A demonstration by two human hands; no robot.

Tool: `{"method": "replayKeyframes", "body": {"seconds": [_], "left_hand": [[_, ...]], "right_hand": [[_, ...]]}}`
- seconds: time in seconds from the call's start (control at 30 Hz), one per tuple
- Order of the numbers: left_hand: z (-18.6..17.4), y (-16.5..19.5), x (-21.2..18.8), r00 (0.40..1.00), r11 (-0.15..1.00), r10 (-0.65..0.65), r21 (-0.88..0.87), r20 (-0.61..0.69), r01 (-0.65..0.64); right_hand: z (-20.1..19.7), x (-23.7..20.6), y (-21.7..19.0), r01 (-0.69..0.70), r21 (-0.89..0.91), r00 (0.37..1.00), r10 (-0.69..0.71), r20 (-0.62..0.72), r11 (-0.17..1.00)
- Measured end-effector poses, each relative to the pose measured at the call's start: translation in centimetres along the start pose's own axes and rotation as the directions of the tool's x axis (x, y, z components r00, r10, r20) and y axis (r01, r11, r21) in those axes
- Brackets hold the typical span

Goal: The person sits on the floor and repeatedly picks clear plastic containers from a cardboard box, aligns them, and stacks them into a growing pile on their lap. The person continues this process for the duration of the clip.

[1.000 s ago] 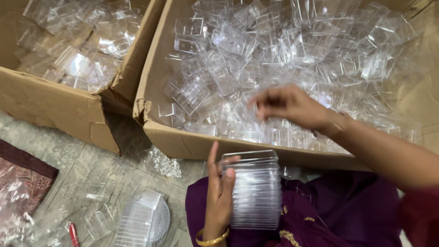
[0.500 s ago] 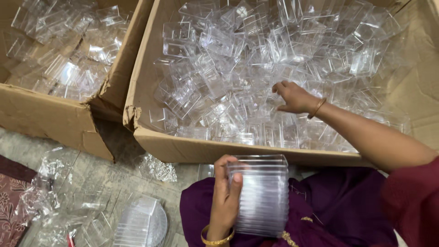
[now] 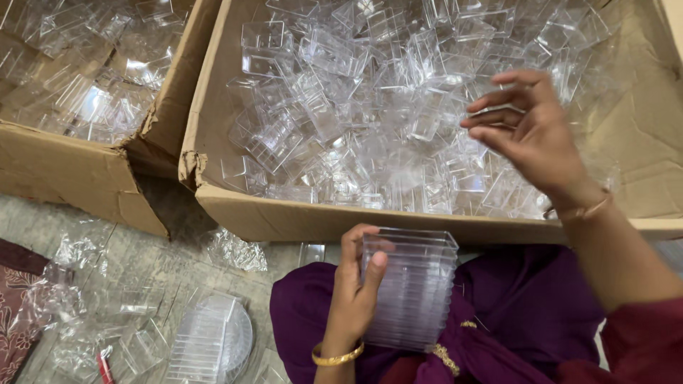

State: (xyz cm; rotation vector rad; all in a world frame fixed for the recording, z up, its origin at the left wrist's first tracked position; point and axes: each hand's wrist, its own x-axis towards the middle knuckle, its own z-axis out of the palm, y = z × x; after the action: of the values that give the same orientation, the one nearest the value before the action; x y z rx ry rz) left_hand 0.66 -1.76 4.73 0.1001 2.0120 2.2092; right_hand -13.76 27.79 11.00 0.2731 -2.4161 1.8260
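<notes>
— How will the stack of clear trays (image 3: 411,288) in the lap handle?
— Light, slippery and brittle, I judge. The left hand (image 3: 353,291) has its grip clamped on its side; the right hand (image 3: 530,131) hovers, fingers apart, over the cardboard box (image 3: 341,217).

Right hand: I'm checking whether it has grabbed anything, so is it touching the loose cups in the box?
Apart. The head view shows the right hand open and empty, raised above the loose cups in the box.
</notes>
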Motion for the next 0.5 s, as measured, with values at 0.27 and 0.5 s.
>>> {"method": "replayKeyframes", "body": {"seconds": [0.27,0.5], "left_hand": [[1.0,0.2,-1.0,1.000,1.000,-0.015,0.026,0.002,0.015],[0.2,0.8,-1.4,0.998,0.992,-0.068,0.109,-0.020,0.070]], "right_hand": [[5.4,6.5,10.7,0.341,-0.678,0.733,0.269,0.625,0.651],[5.3,7.4,5.6,0.118,-0.729,0.978,0.050,0.204,0.674]]}}
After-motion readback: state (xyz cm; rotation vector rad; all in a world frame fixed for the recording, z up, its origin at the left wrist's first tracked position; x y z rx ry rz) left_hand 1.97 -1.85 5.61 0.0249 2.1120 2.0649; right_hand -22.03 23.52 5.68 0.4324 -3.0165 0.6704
